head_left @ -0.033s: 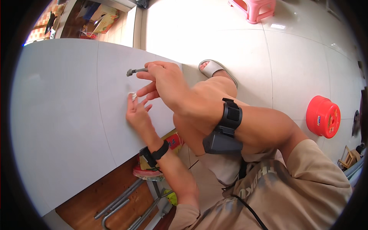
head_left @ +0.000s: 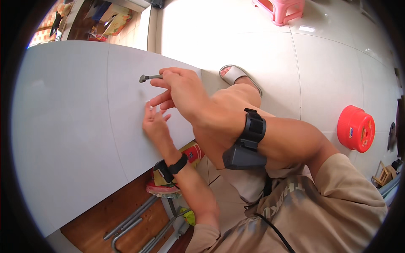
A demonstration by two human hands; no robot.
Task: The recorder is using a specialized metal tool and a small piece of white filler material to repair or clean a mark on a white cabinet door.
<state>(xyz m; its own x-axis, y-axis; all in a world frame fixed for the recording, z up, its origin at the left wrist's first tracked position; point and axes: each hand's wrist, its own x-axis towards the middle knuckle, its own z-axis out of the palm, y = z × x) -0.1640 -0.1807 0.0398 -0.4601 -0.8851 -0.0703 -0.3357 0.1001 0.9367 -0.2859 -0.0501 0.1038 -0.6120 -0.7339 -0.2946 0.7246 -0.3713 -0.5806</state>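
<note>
My right hand [head_left: 185, 86] grips a slim grey tool [head_left: 148, 79] with a short crosswise head. The tool points left above the white panel [head_left: 67, 126], its other fingers hanging loosely apart. Just below it, my left hand [head_left: 157, 125] is raised at the panel's surface, fingertips drawn together. A small white piece [head_left: 150, 103] barely shows at those fingertips, mostly covered by my fingers. The fingers of both hands almost meet in the picture; whether they touch I cannot tell.
Under the panel lie grey metal tubes [head_left: 130, 230] and a red and yellow package [head_left: 192, 154]. A red stool [head_left: 355, 128] stands on the tiled floor at right, a pink stool [head_left: 280, 12] at the far side. My bent leg [head_left: 291, 137] is close beside my right forearm.
My left hand has shifted slightly to the right, and the white piece at its fingertips shows less. My right hand and the grey tool stay almost where they were.
</note>
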